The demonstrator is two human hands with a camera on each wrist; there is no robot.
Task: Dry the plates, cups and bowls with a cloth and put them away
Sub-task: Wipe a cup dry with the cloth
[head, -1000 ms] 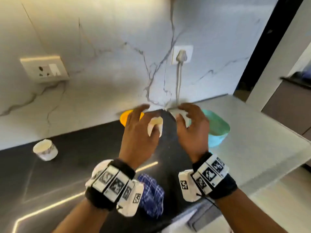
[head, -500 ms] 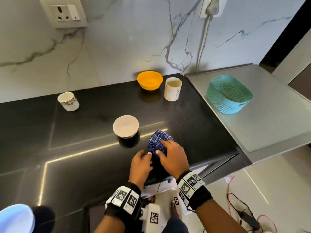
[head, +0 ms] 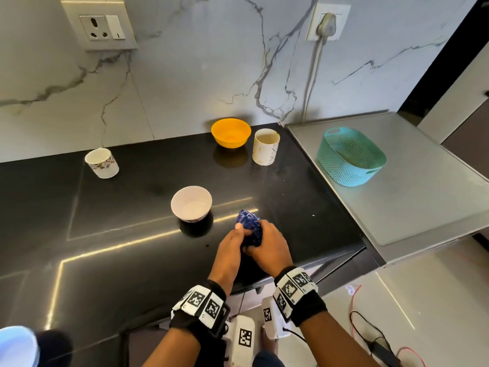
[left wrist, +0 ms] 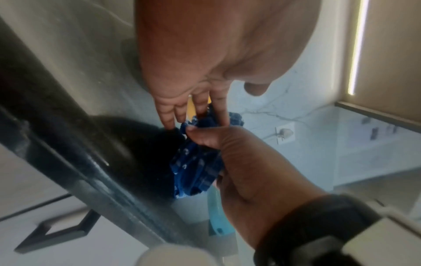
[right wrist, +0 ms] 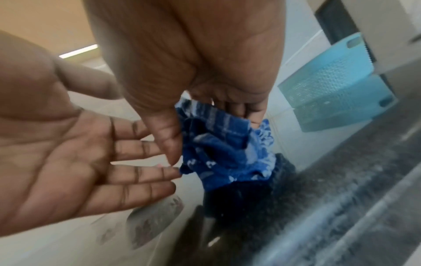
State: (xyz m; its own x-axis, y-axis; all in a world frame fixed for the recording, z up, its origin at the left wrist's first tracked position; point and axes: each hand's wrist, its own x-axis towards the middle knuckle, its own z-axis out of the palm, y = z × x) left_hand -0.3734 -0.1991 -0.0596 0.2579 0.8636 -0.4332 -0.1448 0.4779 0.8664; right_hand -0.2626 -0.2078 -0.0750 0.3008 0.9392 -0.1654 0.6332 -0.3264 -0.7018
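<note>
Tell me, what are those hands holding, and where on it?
The right hand grips the bunched blue cloth around its near end; the left hand's straight fingers only touch it.

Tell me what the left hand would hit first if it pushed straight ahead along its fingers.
The left hand already touches the blue cloth with straight fingers. Beyond that, its line runs up the black counter, probably toward the tall cream cup, though depth is uncertain.

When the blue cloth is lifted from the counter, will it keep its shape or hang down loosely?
The blue cloth is bunched in soft folds, so it will probably hang floppy. It looks thin, so likely light. The right hand pinches it while the left hand only touches it with straight fingers; one hand should be enough.
</note>
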